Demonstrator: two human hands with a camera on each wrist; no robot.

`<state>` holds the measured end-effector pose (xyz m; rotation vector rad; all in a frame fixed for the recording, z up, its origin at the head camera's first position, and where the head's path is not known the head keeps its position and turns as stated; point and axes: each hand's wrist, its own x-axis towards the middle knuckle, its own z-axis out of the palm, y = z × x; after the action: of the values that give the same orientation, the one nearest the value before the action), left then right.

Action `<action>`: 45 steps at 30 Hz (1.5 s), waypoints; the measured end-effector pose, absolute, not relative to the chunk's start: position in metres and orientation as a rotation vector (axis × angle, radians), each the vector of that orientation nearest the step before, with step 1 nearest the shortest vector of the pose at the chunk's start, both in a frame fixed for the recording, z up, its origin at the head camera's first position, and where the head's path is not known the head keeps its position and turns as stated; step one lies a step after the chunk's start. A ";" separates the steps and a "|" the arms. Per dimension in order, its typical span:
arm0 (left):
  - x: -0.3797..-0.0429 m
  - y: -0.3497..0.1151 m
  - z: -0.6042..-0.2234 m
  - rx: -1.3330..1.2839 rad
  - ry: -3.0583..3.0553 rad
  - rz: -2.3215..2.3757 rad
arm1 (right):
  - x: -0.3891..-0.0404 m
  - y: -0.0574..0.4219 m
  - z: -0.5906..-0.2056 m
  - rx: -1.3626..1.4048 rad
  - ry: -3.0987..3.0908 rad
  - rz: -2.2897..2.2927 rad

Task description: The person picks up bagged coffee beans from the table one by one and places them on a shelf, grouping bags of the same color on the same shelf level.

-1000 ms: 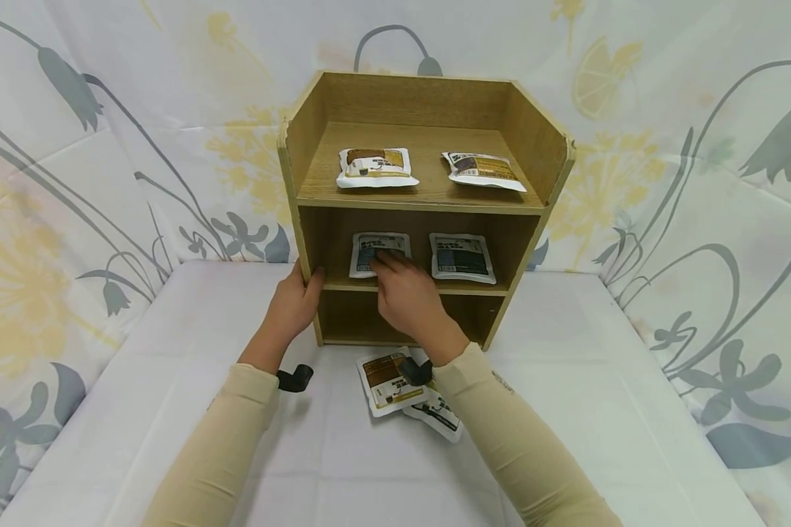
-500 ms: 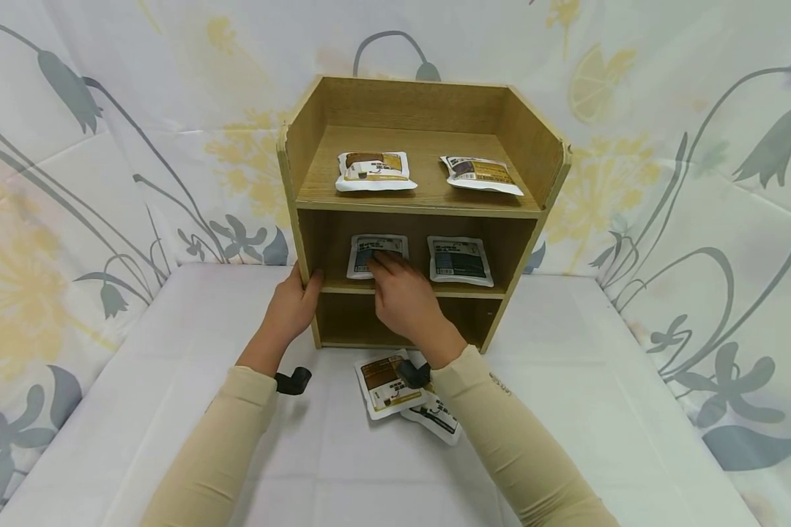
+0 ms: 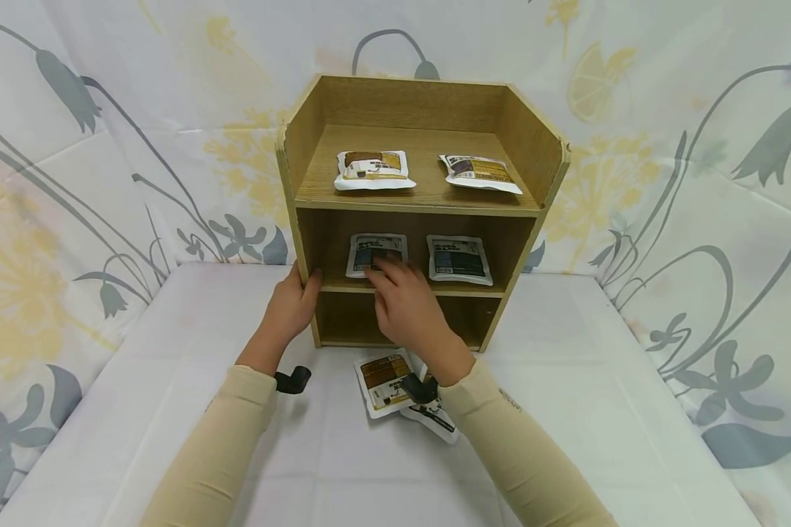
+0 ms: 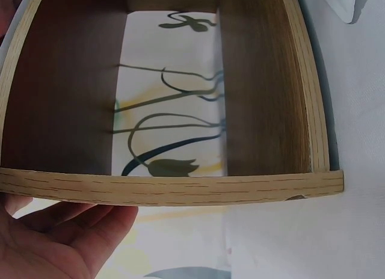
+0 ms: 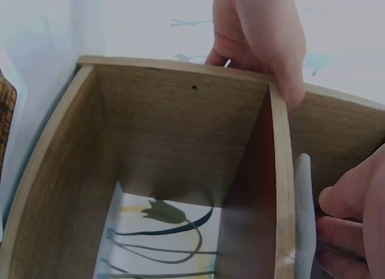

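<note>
A small three-level wooden shelf (image 3: 422, 208) stands upright on the white-covered table. My left hand (image 3: 290, 307) holds its left side panel at middle-shelf height. The thumb lies over the front edge, and the fingers (image 4: 117, 225) are against the outer face in the left wrist view. My right hand (image 3: 409, 304) reaches to the middle shelf, fingers loosely bent over the front of a white pouch with a dark label (image 3: 377, 246). In the right wrist view its fingertips (image 5: 331, 201) are close by the flat pouch (image 5: 305, 213). A matching pouch (image 3: 460, 260) lies to the right.
Two white pouches with brown-yellow labels, a left one (image 3: 374, 170) and a right one (image 3: 480, 174), lie on the top level. On the table before the shelf, a brown-labelled pouch (image 3: 384, 380) overlaps another pouch (image 3: 435, 421), both partly under the right wrist. Floral cloth (image 3: 171, 146) hangs behind.
My right hand has drawn back slightly toward me, uncovering more of the left middle pouch's label. The left hand stays on the side panel, and the pouches look nearly unmoved.
</note>
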<state>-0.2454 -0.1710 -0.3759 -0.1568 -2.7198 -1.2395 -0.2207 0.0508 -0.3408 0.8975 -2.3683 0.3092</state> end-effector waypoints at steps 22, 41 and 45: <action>-0.245 -0.171 -0.375 -0.152 -2.711 -1.224 | -0.190 0.062 -0.351 0.930 -2.375 0.421; -0.245 -0.171 -0.375 -0.165 -2.700 -1.233 | -0.176 0.070 -0.369 1.016 -2.406 0.433; -0.244 -0.171 -0.375 -0.169 -2.696 -1.236 | -0.173 0.072 -0.374 1.034 -2.496 0.425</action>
<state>-0.2440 -0.1713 -0.3749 -0.1693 -2.6956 -1.2358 -0.1729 0.0716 -0.3739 1.0338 -2.4964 0.4251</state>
